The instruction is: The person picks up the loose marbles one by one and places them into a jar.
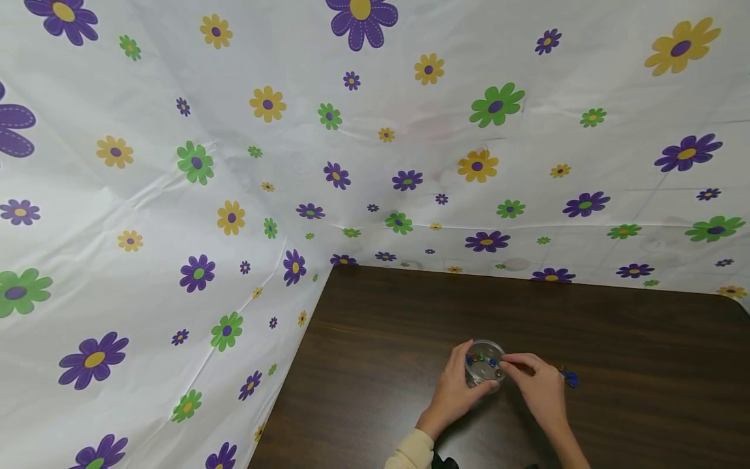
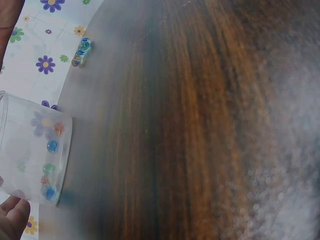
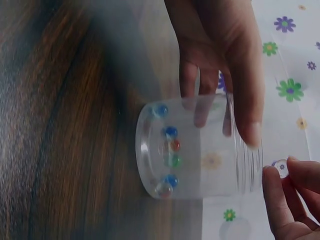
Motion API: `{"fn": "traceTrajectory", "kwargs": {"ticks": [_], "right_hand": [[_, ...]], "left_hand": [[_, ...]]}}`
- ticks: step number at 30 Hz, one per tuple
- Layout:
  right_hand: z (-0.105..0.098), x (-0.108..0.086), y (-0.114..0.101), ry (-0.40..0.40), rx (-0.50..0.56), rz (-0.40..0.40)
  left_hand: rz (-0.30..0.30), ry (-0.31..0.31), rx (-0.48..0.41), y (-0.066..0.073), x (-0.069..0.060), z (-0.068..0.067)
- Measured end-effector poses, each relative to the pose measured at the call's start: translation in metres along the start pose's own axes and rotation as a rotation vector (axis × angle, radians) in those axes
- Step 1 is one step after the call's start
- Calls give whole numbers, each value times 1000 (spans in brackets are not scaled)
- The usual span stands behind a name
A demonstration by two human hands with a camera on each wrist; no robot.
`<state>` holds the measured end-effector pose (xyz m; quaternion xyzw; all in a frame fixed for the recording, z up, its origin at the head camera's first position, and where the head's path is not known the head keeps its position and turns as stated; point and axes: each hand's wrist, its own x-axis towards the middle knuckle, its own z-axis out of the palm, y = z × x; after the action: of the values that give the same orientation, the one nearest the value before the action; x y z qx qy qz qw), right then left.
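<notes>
Left hand (image 1: 454, 389) round clear jar (image 3: 215, 177), mouth upward, long axis vertical.

In the head view, cannot count the marbles (image 1: 571, 378) right of the jar (image 1: 484, 372), too small; nor identify the black object (image 1: 446, 463) below it, cut off by the edge.

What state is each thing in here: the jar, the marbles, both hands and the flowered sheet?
Jar: open-topped, partly filled.
Marbles inside: loose, near the jar's bottom.
Pinched marble: outside the jar, near its rim.
Other marbles: clustered on the table.
Left hand: holding the jar.
Right hand: pinching a marble.
Flowered sheet: hung up, creased.
</notes>
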<state>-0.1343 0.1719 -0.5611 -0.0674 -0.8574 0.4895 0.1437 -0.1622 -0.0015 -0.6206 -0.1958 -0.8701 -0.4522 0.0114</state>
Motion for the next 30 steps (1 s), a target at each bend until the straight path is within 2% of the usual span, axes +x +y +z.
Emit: {"fn": "traceTrajectory", "kwargs": {"ticks": [12, 30], "right_hand": [[13, 0, -3, 10, 20, -28], [12, -1, -6, -5, 16, -15]], "left_hand": [[18, 14, 13, 2, -1, 0], [16, 12, 14, 0, -1, 0]]}}
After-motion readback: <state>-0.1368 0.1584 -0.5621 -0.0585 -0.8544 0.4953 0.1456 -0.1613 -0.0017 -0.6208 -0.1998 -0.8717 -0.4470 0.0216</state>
